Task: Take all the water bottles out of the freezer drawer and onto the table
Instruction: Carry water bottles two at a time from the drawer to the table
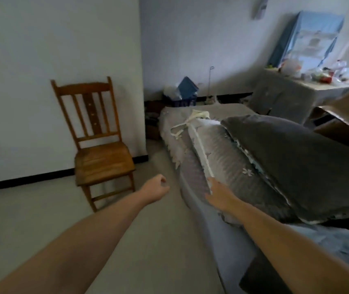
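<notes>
no readable text, labels or signs

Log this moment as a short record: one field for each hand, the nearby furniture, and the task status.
left hand: left hand with fingers curled, holding nothing, over the floor
right hand: right hand with fingers straight, against the folded bedding
chair: wooden chair against the wall, seat bare
far table: cluttered table in the right corner
task status: no freezer drawer in view
</notes>
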